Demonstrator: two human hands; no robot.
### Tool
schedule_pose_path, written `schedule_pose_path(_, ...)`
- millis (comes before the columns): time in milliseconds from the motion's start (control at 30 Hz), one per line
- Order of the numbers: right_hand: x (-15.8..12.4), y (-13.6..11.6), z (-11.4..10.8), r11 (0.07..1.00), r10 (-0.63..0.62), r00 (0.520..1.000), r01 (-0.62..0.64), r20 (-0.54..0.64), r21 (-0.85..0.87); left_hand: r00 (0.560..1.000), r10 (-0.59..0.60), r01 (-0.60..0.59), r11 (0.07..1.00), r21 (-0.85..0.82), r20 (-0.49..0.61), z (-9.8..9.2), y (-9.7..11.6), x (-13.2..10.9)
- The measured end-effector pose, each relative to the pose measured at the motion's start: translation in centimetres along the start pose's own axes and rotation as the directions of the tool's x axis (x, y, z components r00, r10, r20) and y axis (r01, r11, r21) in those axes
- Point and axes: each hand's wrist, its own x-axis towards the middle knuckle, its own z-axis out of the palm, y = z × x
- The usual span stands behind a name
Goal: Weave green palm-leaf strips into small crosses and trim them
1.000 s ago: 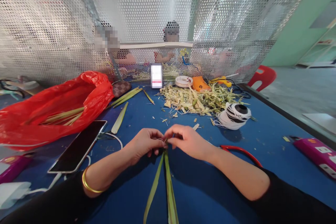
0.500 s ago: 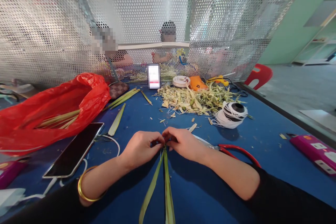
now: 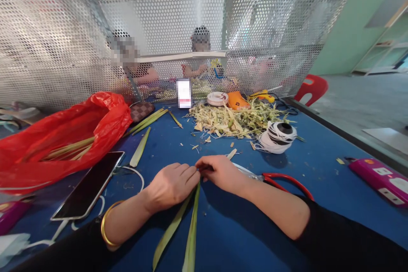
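Observation:
Two long green leaf strips (image 3: pixel 192 231) run from my fingertips toward the table's front edge, spread apart at the bottom. My right hand (image 3: pixel 219 172) pinches their upper ends. Turned back-up, my left hand (image 3: pixel 174 185) closes over the strips just beside the right fingertips; its thumb is hidden. The exact join between the strips is covered by my fingers. Partly beneath my right forearm lie scissors (image 3: pixel 295 180) with red handles. A cut piece of leaf (image 3: pixel 140 148) rests to the left, beyond my left hand.
At left are a red plastic bag (image 3: pixel 110 112) holding stalks and a phone (image 3: pixel 89 187) with a white cable. A heap of leaf scraps (image 3: pixel 229 121), a white thread spool (image 3: pixel 277 138) and a tape roll (image 3: pixel 217 98) lie farther back. Behind a perforated metal screen (image 3: pixel 178 12) sit people.
My left hand has rolled from a pinch to back-up, its fingers now over the strips. The strips' lower ends have swung left. My right hand stays in its pinch.

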Motion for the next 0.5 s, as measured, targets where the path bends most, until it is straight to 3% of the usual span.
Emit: schedule_pose_path(500, 0.5, -0.2, -0.3, 0.985, 0.091, 0.995, -0.084, -0.039, 0.154, 0.985, -0.146, 0.147, 0.989, 0.000, -0.095, 1.3, -0.2, -0.6)
